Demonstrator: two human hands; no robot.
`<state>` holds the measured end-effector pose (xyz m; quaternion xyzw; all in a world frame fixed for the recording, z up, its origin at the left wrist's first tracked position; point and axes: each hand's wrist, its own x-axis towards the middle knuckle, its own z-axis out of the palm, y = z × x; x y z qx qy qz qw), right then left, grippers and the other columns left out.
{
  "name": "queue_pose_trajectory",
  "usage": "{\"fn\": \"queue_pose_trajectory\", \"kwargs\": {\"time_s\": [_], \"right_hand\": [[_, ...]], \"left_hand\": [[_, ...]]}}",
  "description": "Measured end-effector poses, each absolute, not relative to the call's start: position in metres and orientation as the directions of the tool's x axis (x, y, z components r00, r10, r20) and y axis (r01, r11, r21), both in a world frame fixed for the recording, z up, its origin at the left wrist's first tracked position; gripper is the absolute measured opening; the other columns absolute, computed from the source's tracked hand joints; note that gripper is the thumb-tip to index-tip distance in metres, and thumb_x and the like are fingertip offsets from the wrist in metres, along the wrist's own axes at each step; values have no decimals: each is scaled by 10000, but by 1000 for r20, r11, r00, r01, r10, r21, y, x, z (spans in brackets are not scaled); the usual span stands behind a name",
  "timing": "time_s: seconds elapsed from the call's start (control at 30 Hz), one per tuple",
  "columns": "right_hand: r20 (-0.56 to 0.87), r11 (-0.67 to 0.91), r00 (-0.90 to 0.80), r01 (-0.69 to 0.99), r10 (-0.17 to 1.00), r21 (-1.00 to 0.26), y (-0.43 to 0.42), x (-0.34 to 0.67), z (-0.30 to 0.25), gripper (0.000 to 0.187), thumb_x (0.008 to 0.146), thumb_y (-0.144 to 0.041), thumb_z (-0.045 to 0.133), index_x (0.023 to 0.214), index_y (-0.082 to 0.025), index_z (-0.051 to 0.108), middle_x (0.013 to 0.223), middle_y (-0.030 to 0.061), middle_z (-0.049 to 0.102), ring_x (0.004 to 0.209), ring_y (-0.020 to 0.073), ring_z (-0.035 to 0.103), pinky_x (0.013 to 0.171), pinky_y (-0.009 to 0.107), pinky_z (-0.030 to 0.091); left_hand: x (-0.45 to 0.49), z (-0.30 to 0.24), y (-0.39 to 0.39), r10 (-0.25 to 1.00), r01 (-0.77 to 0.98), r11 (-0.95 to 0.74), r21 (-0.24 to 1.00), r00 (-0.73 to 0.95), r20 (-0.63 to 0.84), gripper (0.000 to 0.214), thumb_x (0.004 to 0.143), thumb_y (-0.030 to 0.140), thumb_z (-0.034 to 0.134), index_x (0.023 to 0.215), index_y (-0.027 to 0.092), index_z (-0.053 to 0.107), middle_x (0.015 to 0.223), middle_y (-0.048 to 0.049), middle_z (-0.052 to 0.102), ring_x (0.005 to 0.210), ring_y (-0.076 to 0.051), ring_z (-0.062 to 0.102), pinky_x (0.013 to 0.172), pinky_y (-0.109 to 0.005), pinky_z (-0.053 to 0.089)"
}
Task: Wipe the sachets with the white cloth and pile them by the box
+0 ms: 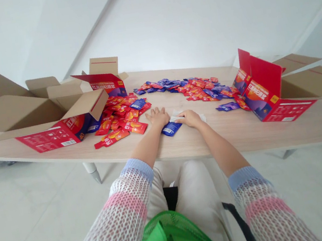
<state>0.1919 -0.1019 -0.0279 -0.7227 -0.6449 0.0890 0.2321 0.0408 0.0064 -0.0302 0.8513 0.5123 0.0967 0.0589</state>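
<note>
A blue pouch (171, 129) lies flat on the table in front of me, between my two hands. My left hand (158, 117) rests at its upper left side with the fingers spread and pressed down. On the pouch's right, my right hand (190, 118) is closed on a white tissue (175, 118), whose front part lies over the upper pouch. More white shows beside my right wrist. Close to my left hand spreads a heap of mostly red pouches (117, 117), with a few blue ones among them.
Red and blue pouches (170, 84) form a long pile across the back. Open red cartons stand at left (49, 137), behind it (107, 86), and at right (285, 106). The wooden table's (128, 148) front edge is just before my knees; a white wall rises behind.
</note>
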Motion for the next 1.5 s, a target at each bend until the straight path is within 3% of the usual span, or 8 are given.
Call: {"fn": "queue_pose_trajectory", "kwargs": {"time_s": [0.2,0.4,0.53,0.77,0.97,1.13,1.27,1.5], "right_hand": [[256,-425,505,850,824,-311,-108,211,-32,436,820,-592,512,1143,-339,662,1031,64,696,912,240,627,727,299,436],[280,-571,631,775,723,-272,-110,217,-34,411,876,-526,466,1164,-296,648,1094,106,643,932,243,607,759,325,439],[257,-561,619,784,743,-265,-110,219,-33,395,876,-515,476,1165,-300,639,1110,98,627,971,244,594,782,327,438],[300,-571,652,757,697,-319,-112,219,-30,391,885,-479,470,1166,-269,642,1131,109,597,989,252,582,827,343,431],[615,-189,475,861,629,-472,-123,208,-20,481,902,-462,421,1266,-187,573,1181,123,585,1072,252,531,919,345,398],[625,38,323,869,711,-493,-122,187,-18,468,869,-507,485,1173,-189,643,1068,98,638,980,226,570,883,313,421],[449,59,160,898,879,-436,-116,181,-20,436,824,-535,552,1134,-252,672,1084,53,663,988,211,586,844,281,434],[270,-242,355,895,895,-375,-110,191,-19,491,770,-643,540,1081,-299,699,1034,58,697,944,249,620,755,301,442]], "left_hand": [[37,-21,15,854,841,-498,209,518,-50,768,823,721,191,1468,314,275,1551,-95,140,1392,-395,63,987,-710,28],[18,-9,14,692,705,-675,218,707,-147,995,646,808,476,1471,444,57,1565,-32,62,1370,-464,-17,945,-750,24],[9,-7,4,619,610,-758,231,785,-43,742,715,794,419,1396,545,259,1539,63,200,1365,-464,79,940,-758,25],[15,-9,4,635,630,-727,272,768,-84,571,824,765,232,1277,527,486,1528,105,211,1383,-415,84,954,-747,1],[28,-22,5,745,694,-642,325,664,55,414,859,658,371,1101,473,651,1473,94,349,1363,-392,174,964,-737,15],[27,-19,-5,742,687,-651,324,665,82,446,823,673,414,1151,461,629,1453,55,393,1347,-401,196,975,-723,10],[28,-17,-13,740,703,-664,256,666,92,588,773,716,418,1266,426,552,1471,23,366,1334,-422,201,987,-716,13],[37,-21,-9,767,750,-622,226,642,-20,775,714,802,366,1410,465,325,1536,21,216,1377,-422,73,967,-735,-10]]}}
